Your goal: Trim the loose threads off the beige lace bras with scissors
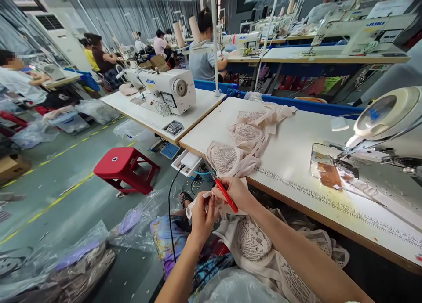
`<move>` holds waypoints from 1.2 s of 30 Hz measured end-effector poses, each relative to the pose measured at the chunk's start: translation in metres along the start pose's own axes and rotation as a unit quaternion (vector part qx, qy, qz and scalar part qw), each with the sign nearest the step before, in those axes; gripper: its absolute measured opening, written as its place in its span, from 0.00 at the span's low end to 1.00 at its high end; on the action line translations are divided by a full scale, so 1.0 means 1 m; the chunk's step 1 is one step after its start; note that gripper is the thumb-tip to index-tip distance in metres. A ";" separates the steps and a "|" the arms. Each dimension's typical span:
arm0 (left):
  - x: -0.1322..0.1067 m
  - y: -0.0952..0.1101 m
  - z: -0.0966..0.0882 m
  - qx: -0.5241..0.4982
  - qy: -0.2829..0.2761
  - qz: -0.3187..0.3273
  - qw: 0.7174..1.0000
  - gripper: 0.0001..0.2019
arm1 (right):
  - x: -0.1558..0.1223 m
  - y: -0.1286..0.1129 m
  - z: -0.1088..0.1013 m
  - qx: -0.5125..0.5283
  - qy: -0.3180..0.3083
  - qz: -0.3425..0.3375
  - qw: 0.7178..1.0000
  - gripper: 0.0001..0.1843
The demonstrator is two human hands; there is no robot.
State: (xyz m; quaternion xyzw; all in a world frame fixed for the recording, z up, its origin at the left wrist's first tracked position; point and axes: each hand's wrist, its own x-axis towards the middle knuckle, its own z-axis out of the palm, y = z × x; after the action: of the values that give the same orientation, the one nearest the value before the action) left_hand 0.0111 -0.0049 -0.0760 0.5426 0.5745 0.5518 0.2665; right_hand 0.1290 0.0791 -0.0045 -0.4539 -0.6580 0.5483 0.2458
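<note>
At the table's front edge, my left hand pinches the edge of a pale beige lace bra. Close beside it, my right hand has its fingers closed round red-handled scissors. Their metal blades point up and away from me; whether they are apart is hard to see. The right fingertips also meet the fabric near the left hand. More beige lace bras hang in a bunch over my lap, under the right forearm. Another string of them, including a lace cup, lies on the white table.
A sewing machine stands at the right, its lamp lit. Another sewing machine is on the adjoining table. A red stool and plastic bags occupy the floor at left. A black cable hangs nearby. Several people work farther back.
</note>
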 end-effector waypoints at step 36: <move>-0.003 0.001 -0.017 0.059 -0.306 -0.070 0.948 0.11 | -0.074 0.068 -0.008 -0.161 0.077 -0.077 0.981 0.04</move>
State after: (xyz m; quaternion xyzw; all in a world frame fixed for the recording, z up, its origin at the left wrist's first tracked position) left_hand -0.0030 -0.0138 -0.0720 0.6582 0.5334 0.3043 0.4354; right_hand 0.1925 0.0181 -0.0537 -0.4763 -0.7497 0.3779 0.2613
